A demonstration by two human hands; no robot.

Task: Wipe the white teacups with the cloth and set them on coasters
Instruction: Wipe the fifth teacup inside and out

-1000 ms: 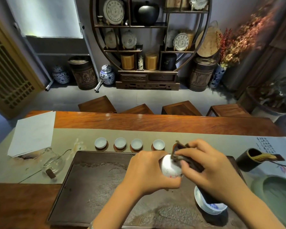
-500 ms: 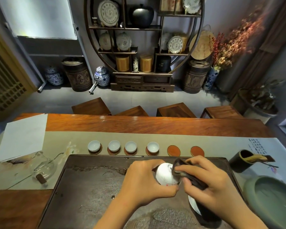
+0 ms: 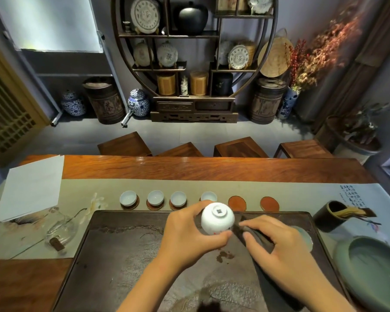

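Note:
My left hand (image 3: 187, 235) grips a white teacup (image 3: 217, 218) turned bottom-up above the dark tea tray (image 3: 122, 255); a stamped mark shows on its foot. My right hand (image 3: 277, 248) holds the dark cloth (image 3: 252, 235), whose end touches the cup's right side. Several white teacups sit on coasters in a row beyond the tray, the leftmost teacup (image 3: 128, 198) and the rightmost teacup (image 3: 208, 196), partly hidden behind the held cup. Two bare orange coasters (image 3: 237, 203) (image 3: 269, 203) lie to their right.
A dark holder with tea tools (image 3: 331, 216) and a green basin (image 3: 374, 266) stand at the right. A pale saucer (image 3: 305, 238) peeks out behind my right hand. A glass pitcher (image 3: 61, 230) and a white sheet (image 3: 32, 188) lie at the left. Stools line the far side.
The cup has been turned so its foot faces up. My right hand has drawn the cloth off the cup to its right side. The camera view shifted slightly.

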